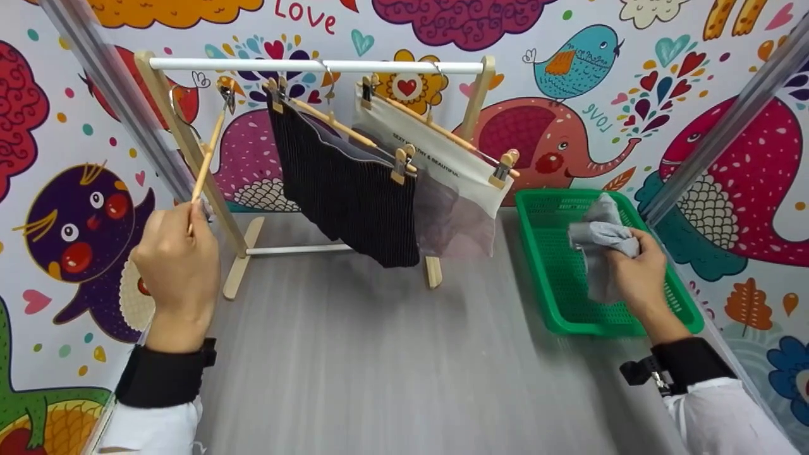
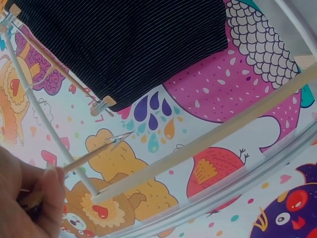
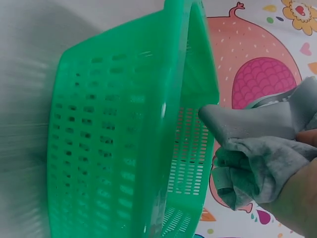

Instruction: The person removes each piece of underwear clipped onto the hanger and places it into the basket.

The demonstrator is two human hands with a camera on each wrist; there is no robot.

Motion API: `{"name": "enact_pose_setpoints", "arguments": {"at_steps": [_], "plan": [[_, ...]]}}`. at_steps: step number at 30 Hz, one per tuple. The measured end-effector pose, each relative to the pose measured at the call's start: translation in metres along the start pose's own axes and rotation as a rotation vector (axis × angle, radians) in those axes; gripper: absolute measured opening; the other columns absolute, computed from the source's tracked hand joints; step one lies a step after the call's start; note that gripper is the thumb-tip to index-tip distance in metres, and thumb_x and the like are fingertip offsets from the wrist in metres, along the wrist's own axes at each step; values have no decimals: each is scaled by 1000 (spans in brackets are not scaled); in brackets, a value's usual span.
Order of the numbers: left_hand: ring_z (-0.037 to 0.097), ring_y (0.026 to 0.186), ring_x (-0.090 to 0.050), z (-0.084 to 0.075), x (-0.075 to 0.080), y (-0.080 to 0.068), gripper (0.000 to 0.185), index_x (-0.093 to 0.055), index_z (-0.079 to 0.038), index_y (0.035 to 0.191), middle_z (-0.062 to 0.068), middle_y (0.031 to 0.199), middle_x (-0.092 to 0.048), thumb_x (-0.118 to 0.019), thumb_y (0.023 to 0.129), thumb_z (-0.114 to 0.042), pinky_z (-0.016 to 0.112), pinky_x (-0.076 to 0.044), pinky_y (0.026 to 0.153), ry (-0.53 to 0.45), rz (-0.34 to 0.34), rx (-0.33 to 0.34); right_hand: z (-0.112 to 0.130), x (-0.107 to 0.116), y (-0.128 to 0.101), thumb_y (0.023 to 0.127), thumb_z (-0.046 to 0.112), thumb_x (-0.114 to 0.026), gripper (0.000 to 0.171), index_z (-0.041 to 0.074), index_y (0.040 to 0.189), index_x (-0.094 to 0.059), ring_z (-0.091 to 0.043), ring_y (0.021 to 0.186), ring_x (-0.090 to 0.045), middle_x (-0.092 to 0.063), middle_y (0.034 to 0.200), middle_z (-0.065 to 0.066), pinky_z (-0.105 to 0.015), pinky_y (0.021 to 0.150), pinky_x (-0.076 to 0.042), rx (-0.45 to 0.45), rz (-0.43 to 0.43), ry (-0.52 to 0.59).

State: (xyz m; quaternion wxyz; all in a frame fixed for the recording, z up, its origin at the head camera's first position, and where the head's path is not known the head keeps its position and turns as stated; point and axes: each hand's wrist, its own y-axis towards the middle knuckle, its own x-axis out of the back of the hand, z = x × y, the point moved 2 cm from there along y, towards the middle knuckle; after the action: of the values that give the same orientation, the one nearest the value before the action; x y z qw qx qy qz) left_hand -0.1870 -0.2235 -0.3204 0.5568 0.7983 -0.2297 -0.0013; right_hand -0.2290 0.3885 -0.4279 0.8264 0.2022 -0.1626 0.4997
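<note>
Left hand (image 1: 180,253) pinches a bare wooden hanger (image 1: 208,151), left of the rack (image 1: 316,65). Right hand (image 1: 638,275) clutches grey cloth (image 1: 600,243) over the green basket (image 1: 543,265), right of rack. Two garments hung; this one still unclipped.

A left hand (image 2: 27,198) was observed at the lower left, its fingers closed round a thin wooden hanger (image 2: 84,157) ending in a metal clip. A black ribbed garment (image 2: 133,44) was seen above, clipped to another hanger. A wooden rack post (image 2: 208,141) was recorded crossing the patterned wall (image 2: 223,89).
</note>
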Motion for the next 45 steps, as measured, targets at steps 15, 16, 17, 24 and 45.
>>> {"name": "enact_pose_setpoints", "arguments": {"at_steps": [15, 16, 17, 24, 45], "plan": [[40, 65, -56, -9, -17, 16, 31, -69, 11, 87, 25, 70, -58, -59, 94, -17, 50, -43, 54, -45, 8, 25, -4, 14, 23, 91, 31, -60, 62, 16, 144, -33, -17, 127, -39, -38, 144, -9, -35, 102, -35, -85, -109, 21], [40, 65, -56, -9, -17, 17, 31, -69, 11, 87, 25, 70, -59, -58, 94, -17, 50, -44, 55, -44, 11, 27, -6, 15, 24, 90, 35, -61, 64, 16, 145, -32, -17, 129, -38, -37, 145, -8, -35, 103, -34, -98, -106, 15], [40, 65, -57, -10, -18, 19, 31, -69, 11, 87, 25, 70, -59, -58, 94, -18, 50, -44, 55, -42, 15, 25, -7, 16, 24, 90, 38, -61, 66, 16, 145, -32, -16, 131, -36, -36, 146, -7, -35, 104, -34, -107, -106, 7], [40, 67, -58, -7, -20, 30, 35, -70, 10, 91, 24, 72, -60, -56, 96, -21, 49, -48, 59, -11, 39, 24, -12, 15, 21, 92, 43, -56, 65, 14, 145, -31, -16, 136, -31, -33, 148, -7, -36, 105, -35, -110, -104, -8], [42, 75, -61, 8, -30, 42, 34, -69, 10, 93, 26, 79, -63, -55, 96, -21, 52, -50, 68, 15, 113, 76, -27, 1, -7, 95, 43, -51, 63, 6, 143, -34, -35, 124, -44, -38, 143, -16, -48, 94, -43, 32, 39, -95]]}}
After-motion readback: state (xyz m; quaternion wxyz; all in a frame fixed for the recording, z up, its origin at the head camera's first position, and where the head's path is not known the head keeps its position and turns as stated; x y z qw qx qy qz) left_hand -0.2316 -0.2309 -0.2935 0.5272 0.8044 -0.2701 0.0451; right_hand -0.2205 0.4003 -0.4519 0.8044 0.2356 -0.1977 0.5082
